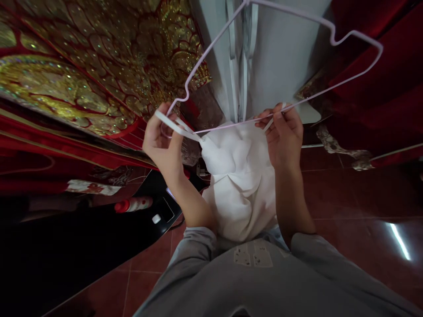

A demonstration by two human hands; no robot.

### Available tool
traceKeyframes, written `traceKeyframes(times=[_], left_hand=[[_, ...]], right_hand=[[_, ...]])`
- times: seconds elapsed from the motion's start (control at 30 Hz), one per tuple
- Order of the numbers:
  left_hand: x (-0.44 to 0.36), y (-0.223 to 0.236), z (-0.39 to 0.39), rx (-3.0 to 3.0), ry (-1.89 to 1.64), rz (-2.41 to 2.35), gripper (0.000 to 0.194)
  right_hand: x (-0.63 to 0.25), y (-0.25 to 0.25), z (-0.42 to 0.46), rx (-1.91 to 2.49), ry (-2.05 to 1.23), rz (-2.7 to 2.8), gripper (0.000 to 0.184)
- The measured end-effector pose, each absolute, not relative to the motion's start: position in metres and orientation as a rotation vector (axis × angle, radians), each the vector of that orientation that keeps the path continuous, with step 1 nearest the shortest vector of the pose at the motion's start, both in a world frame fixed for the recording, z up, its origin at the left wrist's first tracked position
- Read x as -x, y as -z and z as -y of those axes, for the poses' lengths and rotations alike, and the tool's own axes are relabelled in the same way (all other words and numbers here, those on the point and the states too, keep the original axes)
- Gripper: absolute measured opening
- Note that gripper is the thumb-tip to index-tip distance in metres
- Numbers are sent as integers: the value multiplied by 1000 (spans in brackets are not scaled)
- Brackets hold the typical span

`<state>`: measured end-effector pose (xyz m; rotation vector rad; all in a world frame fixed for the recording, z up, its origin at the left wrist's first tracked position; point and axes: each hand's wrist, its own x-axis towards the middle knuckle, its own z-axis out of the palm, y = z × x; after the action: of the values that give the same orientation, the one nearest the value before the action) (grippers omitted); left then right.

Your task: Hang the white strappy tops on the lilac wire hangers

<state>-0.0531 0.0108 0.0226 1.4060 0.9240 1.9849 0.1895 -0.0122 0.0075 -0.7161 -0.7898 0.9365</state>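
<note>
A lilac wire-style hanger is held up tilted in front of me, its hook end beyond the top edge. Below its bottom bar hangs a white dress with thin shoulder straps. My left hand is closed around the left strap, which loops over the hanger's left end. With pinched fingers, my right hand grips the right strap where it meets the bottom bar. The hanger's right end is outside the strap. My forearms partly cover the dress's sides.
Gold-sequinned red garments hang close on the left. Dark red cloth hangs on the right. A black table at lower left bears a red-capped bottle and a small white case. Pale panels stand ahead.
</note>
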Motion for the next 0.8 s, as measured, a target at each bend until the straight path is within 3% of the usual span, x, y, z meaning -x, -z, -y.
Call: traceKeyframes(times=[0.23,0.33,0.43,0.57,0.7,0.8], left_hand=[[50,-73,-22,-1607,-1671,-1062,13],[53,-77,-28,-1764,-1634,-1020,17],[54,-67,-32,-1635,-1754,-1006,31],[52,-41,-27,-1041,-2003,-903,41],[27,-17,-11,-691,-1881,-806,28],[0,-11,0,-806,-1831,-707,15]], right_hand=[[-187,-9,13,738,-918,772,24],[-188,-9,13,747,-925,773,24],[-190,-6,13,759,-936,779,24],[-188,0,11,742,-954,809,23],[-184,4,10,747,-946,835,21],[-184,-1,12,770,-926,815,21]])
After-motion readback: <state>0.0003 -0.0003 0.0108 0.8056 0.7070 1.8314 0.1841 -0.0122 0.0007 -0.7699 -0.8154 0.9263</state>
